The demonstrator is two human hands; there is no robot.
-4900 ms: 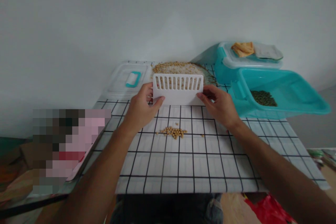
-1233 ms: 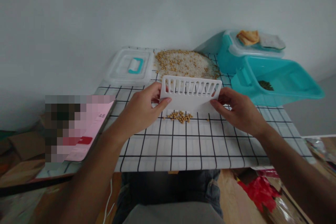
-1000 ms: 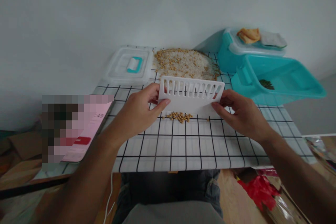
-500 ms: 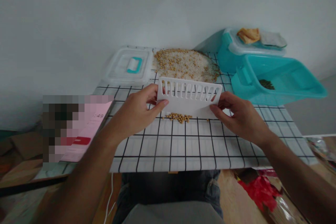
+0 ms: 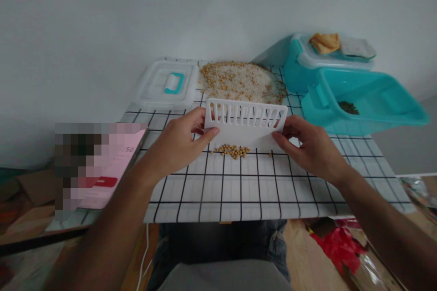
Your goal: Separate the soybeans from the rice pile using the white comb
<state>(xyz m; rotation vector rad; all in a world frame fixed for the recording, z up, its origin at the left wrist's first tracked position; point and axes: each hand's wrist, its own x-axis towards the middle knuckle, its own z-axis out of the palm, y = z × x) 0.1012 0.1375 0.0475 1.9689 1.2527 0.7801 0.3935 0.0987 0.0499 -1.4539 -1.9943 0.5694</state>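
Observation:
Between my two hands stands a white plastic slotted plate (image 5: pixel 244 132), tilted, with a row of long slots along its upper part. My left hand (image 5: pixel 186 138) pinches its left end, thumb in front. At the right end, my right hand (image 5: pixel 305 145) grips it the same way, fingers behind. A small cluster of yellow soybeans (image 5: pixel 234 151) lies on the checked cloth just in front of the plate's lower edge. Behind the plate spreads a heap of rice mixed with soybeans (image 5: pixel 244 82), its near edge partly hidden by the plate.
A clear lid with a teal handle (image 5: pixel 170 84) lies at the back left. On the right are an open teal bin (image 5: pixel 372 95) with something dark green inside and a lidded teal box (image 5: pixel 295 72) carrying folded cloths (image 5: pixel 324 43). A tablet-like screen (image 5: pixel 112 168) leans at the left.
Both hands keep their hold on the slotted plate, which has barely shifted. The soybeans in front look the same. The clock digits on the screen have gone from 49 to 50.

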